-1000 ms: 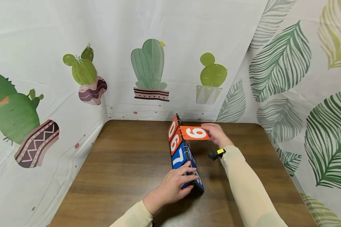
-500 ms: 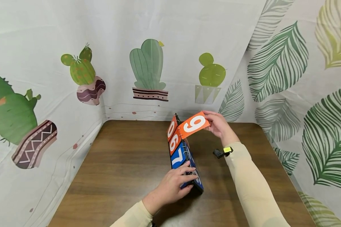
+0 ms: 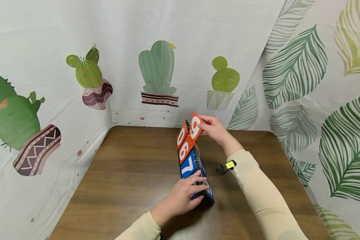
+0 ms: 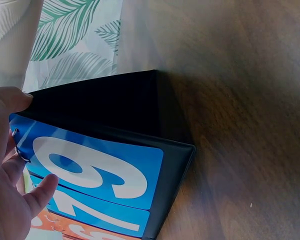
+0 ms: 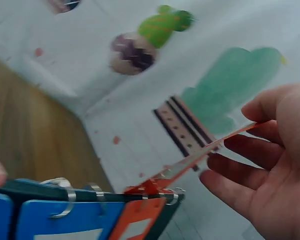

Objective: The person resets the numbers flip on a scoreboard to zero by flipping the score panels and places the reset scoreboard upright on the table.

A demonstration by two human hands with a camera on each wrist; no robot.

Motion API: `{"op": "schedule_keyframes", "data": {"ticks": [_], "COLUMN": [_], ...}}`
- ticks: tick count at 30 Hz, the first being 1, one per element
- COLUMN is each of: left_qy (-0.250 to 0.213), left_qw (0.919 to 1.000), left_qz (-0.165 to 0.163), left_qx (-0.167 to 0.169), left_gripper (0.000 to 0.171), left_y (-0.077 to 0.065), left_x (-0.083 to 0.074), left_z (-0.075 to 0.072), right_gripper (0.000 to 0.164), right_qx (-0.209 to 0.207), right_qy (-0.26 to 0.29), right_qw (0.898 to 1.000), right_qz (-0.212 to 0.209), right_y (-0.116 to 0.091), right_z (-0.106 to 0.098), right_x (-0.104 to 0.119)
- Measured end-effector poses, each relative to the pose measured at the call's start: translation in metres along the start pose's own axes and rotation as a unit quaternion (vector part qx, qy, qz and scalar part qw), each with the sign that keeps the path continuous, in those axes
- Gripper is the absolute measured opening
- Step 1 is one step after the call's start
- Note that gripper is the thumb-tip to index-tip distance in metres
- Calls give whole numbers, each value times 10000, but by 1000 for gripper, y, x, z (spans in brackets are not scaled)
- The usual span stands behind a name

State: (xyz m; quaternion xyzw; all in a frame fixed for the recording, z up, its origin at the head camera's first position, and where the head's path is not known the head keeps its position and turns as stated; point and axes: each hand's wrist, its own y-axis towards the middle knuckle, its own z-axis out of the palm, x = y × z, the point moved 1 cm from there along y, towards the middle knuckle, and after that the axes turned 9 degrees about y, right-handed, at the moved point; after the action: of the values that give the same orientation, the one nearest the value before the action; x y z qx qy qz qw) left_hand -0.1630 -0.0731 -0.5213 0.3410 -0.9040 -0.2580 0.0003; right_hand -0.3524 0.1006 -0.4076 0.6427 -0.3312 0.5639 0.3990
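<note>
flip scoreboard [image 3: 187, 167] standing tent-like on table [image 3: 132, 166], far end sitting near middle of far edge, near end pointing toward near edge. left hand [image 3: 182, 196] holding near end, fingers curving over ridge. right hand [image 3: 215, 129] pinching free end of orange card [image 3: 194, 131] between thumb and finger, other fingers loosely spread. rings [image 5: 70, 197] carrying card's hinge side. for clean turn, guiding card in even arc, sparing rings any tug, bracing ridge firmly: probably working best.

Black tent-shaped flip scoreboard [image 3: 187, 166] on a wooden table [image 3: 132, 173], one orange card [image 3: 195, 128] aslant above it.
</note>
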Motion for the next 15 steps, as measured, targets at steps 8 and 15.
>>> {"op": "schedule_keyframes", "data": {"ticks": [8,15], "left_qy": [-7,-32], "left_qw": [10000,10000], "left_qz": [-46,-19], "left_qx": [80,58], "left_gripper": [36,35], "left_y": [1,1], "left_x": [0,-1], "left_z": [-2,-1], "right_gripper": [61,65], "right_qx": [673,1239], "right_qy": [-2958,-4396], "right_qw": [9499,8849], "right_qz": [-748,-912], "right_y": [3,2], "right_z": [32,46], "right_x": [-16,-32]}}
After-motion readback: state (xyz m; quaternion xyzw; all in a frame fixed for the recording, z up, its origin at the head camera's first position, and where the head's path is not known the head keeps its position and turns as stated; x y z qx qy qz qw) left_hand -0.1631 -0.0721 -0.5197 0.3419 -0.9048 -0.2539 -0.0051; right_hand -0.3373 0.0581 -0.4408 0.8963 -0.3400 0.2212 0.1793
